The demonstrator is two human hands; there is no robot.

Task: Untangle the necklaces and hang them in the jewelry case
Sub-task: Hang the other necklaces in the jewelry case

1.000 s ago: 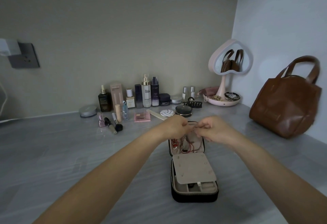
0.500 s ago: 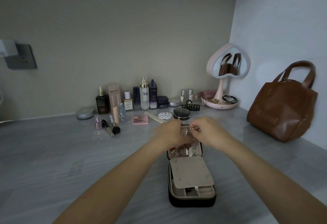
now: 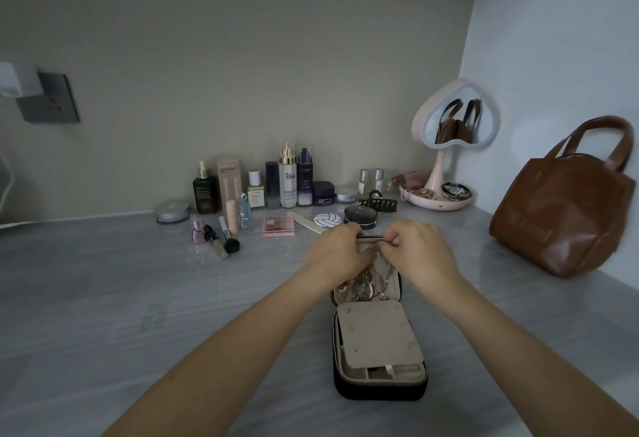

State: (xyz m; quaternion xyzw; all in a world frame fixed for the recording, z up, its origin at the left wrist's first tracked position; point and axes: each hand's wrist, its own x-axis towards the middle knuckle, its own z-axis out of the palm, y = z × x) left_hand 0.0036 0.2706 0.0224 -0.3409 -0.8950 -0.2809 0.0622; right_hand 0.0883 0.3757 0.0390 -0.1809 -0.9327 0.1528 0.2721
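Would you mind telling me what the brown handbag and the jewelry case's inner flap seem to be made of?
The brown handbag looks like leather or faux leather: smooth, soft sheen, creased sides. The jewelry case flap looks like matte beige suede or velvet-like fabric; which one is unclear.

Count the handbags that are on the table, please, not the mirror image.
1. The brown handbag stands at the right, against the wall, apart from the jewelry case. The mirror shows only its reflection. Nothing suggests another, though the view ends at the right edge.
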